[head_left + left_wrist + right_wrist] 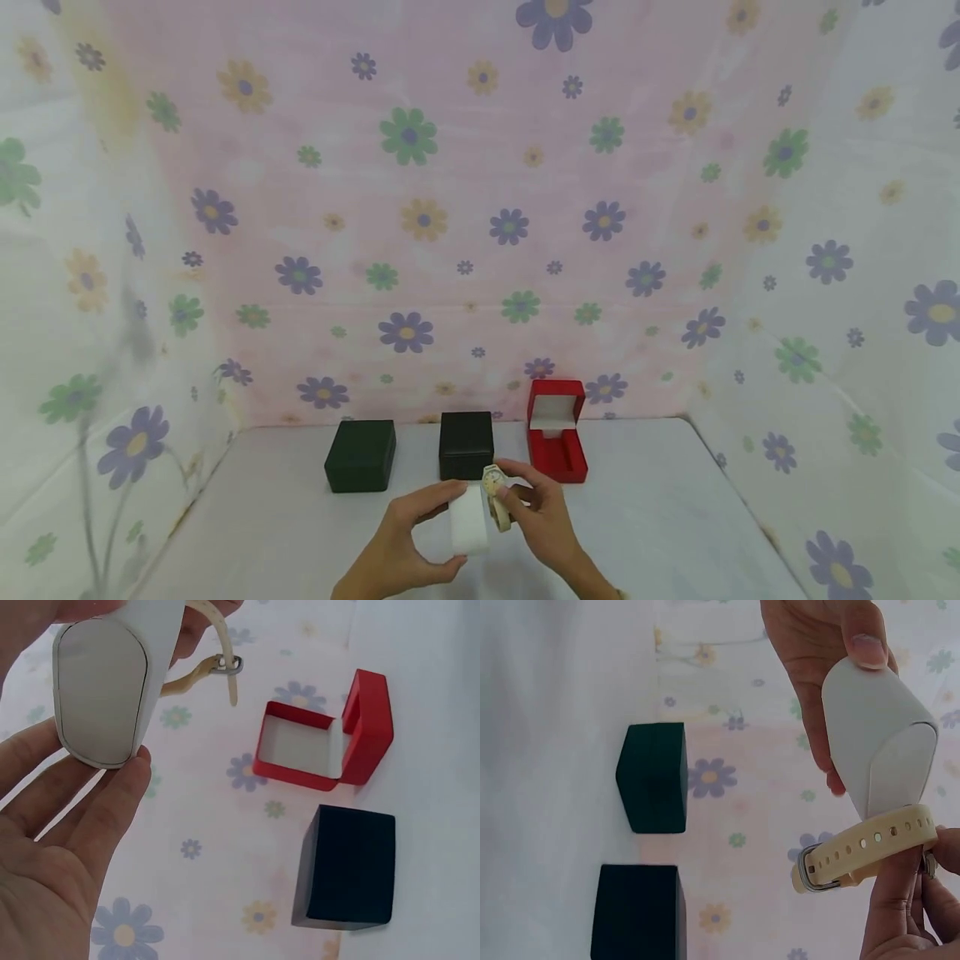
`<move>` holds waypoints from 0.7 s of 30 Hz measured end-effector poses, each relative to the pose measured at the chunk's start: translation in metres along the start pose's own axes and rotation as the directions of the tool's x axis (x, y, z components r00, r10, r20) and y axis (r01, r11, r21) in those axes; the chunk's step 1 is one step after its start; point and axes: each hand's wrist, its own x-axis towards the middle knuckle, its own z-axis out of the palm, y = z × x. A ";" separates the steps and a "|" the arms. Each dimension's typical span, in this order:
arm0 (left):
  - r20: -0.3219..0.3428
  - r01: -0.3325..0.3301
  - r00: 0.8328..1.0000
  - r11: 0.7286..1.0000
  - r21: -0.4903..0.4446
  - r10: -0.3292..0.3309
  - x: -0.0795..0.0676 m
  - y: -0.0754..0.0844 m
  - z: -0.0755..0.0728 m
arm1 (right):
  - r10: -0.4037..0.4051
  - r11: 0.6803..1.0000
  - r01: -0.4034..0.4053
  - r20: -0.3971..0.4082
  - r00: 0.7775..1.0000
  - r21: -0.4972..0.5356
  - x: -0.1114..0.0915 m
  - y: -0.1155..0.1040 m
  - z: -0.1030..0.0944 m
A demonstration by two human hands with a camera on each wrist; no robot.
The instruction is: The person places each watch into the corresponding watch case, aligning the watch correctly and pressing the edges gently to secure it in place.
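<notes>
My left hand (401, 546) grips a white watch pillow (468, 523) between thumb and fingers, over the front of the table. The pillow has a rounded end panel, seen in the left wrist view. Just to its right, my right hand (551, 523) pinches a wristwatch (494, 481) with a pale round dial and a cream strap (877, 844). The strap is buckled into a loop, and in the right wrist view it overlaps the pillow's end (900, 769). The loop is beside the pillow, not around it.
Behind the hands, a closed dark green box (362, 457) stands at left and a closed black box (466, 437) in the middle. A red box (557, 457) with its lid raised stands at right. Flowered sheets (465, 292) enclose the white tabletop (637, 508) at back and sides.
</notes>
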 end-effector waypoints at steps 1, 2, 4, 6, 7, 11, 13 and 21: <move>0.011 -0.005 1.000 1.000 0.000 0.005 0.000 0.001 -0.001 | -0.004 1.000 0.004 0.006 1.000 0.005 0.000 -0.001 0.002; 0.021 -0.008 1.000 1.000 -0.002 0.008 -0.001 0.003 -0.002 | -0.013 1.000 0.013 0.012 1.000 0.012 0.001 -0.002 0.003; 0.040 -0.007 0.999 1.000 -0.003 0.007 -0.001 0.005 -0.004 | -0.017 1.000 0.017 0.013 1.000 0.011 0.001 -0.004 0.006; 0.056 0.001 0.998 1.000 0.004 -0.001 -0.001 0.009 -0.005 | -0.021 1.000 0.021 0.011 1.000 0.013 0.002 -0.006 0.007; 0.065 0.005 0.998 1.000 0.007 -0.006 -0.001 0.011 -0.006 | -0.022 1.000 0.021 0.010 1.000 0.018 0.002 -0.007 0.008; 0.075 0.003 0.997 1.000 0.021 -0.005 0.001 0.016 -0.006 | -0.020 1.000 0.020 0.019 1.000 0.021 0.001 -0.011 0.008; 0.072 -0.007 0.997 0.999 0.032 0.005 0.003 0.018 -0.007 | -0.024 0.999 0.023 0.043 0.999 0.025 0.000 -0.013 0.008; 0.016 0.026 0.999 0.996 0.086 -0.028 0.007 0.022 -0.005 | -0.023 1.000 0.023 0.089 0.996 0.008 -0.003 -0.022 0.010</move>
